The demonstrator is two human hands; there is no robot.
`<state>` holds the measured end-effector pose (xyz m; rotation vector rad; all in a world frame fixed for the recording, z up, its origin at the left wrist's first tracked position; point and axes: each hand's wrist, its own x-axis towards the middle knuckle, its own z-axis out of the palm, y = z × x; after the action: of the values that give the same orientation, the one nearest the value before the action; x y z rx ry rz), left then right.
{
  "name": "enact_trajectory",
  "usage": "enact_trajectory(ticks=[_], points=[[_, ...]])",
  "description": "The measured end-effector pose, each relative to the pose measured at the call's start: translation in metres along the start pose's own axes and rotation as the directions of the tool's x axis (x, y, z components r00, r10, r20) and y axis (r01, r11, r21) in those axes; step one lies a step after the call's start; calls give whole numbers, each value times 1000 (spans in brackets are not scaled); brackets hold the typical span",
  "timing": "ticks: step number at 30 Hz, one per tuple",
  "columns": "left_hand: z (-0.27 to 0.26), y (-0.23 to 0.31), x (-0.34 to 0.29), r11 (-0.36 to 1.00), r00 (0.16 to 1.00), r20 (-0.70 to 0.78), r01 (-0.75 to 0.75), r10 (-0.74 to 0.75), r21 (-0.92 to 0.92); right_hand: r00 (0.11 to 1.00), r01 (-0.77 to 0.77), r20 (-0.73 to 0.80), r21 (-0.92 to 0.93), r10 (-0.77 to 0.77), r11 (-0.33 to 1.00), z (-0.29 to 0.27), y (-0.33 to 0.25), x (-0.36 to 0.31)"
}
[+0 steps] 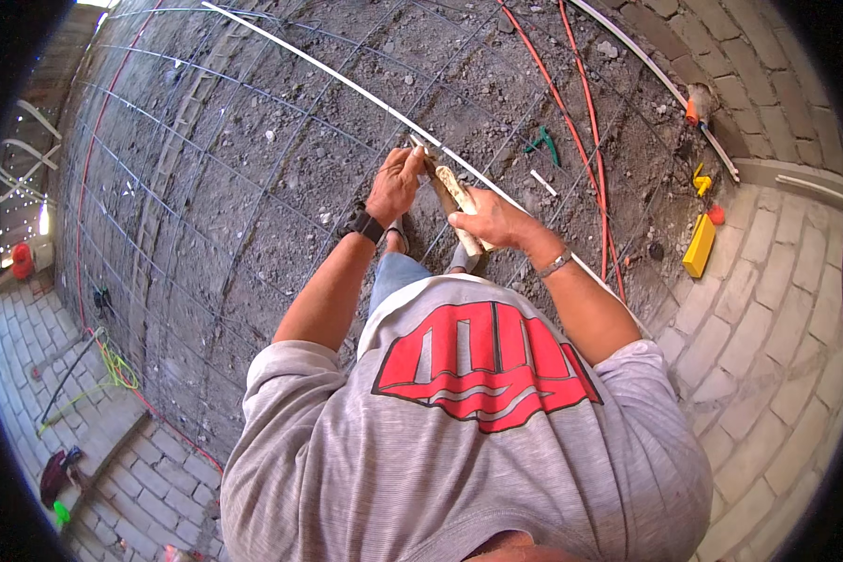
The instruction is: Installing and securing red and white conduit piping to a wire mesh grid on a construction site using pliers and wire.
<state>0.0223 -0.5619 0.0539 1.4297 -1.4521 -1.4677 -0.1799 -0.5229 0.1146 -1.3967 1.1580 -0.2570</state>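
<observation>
Dirt ground, yellow box at right edge; your right hand clamps a stick, left hand pinches a sliver (blurry).

Here's the pale cream, rough-surfaced, bar-shaped piece, gripped in the right hand, its blotchy upper end poking out beyond the thumb, its lower end showing beneath the palm, the whole thing slanting from upper left to lower right! Up at the fingertips of the left hand there's a thin, whitish, narrow-tipped sliver, pinched and pointing up and left; its far end is too small to make out. And right past both hands runs the long, straight, slim white rod, stretching diagonally from upper left to lower right, close beside the sliver's tip; whether they touch, can't tell.
</observation>
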Motion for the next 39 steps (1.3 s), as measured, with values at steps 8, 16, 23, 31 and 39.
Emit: enact_trajectory(ticks=[8,16,23,31,39], points=[[-5,15,1,986,993,-117,3,-23,-168,926,-373,332,746,178,551,28,15,5],[-41,12,17,969,989,-137,25,-60,-245,945,-322,138,564,297,760,65,4,53],[-91,-11,73,956,994,-105,-14,-18,-295,944,-328,47,263,327,907,34,-33,117],[-160,0,130,881,977,-139,76,-159,-467,977,-198,-14,292,211,936,-30,-55,110],[-207,7,178,913,981,-124,89,-150,-399,931,-235,-358,-433,74,870,-90,-15,117]])
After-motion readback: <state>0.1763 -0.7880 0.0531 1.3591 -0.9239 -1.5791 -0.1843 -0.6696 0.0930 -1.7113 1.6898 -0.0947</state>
